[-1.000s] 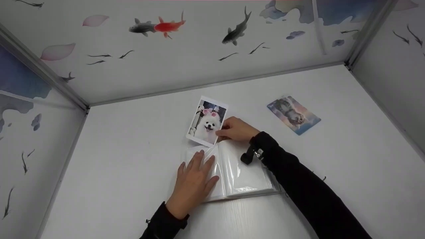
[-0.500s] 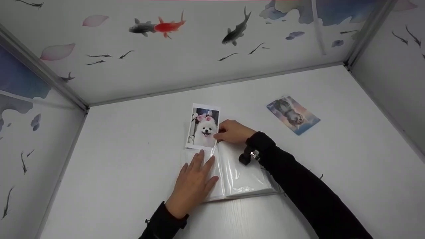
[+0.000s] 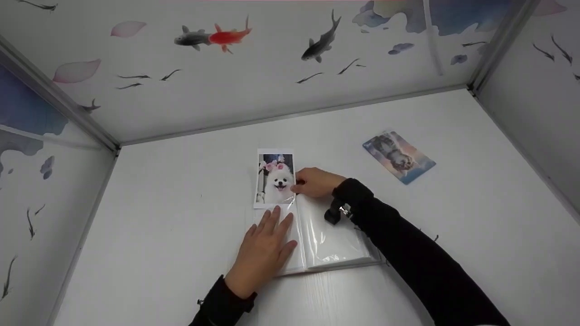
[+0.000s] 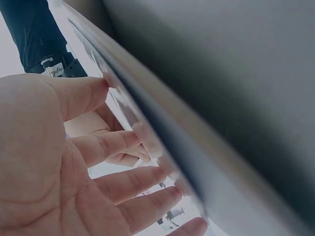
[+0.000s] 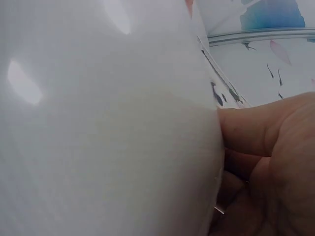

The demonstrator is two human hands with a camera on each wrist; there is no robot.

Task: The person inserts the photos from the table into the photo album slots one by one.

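A white-bordered photo of a fluffy white dog (image 3: 277, 179) stands out past the far edge of an open photo album (image 3: 337, 235) with clear sleeves. At its right edge, my right hand (image 3: 319, 182) pinches the photo between thumb and curled fingers. My left hand (image 3: 263, 249) rests on the album's left page with fingers spread, tips just below the photo's lower border. In the left wrist view the fingertips (image 4: 130, 140) of that hand press on the page. The right wrist view has the pale right page (image 5: 108, 128) beside the right hand (image 5: 266, 152).
Another picture, an animal against a pink and blue sky (image 3: 399, 157), lies flat on the white table (image 3: 158, 217) to the right, beyond the right forearm. White panels (image 3: 272, 90) printed with fish and petals enclose the table at the back and sides.
The dog photo has turned from tilted to nearly upright and come down over the left page, shifting slightly left. My right hand has moved down a little with it. My left hand stays put.
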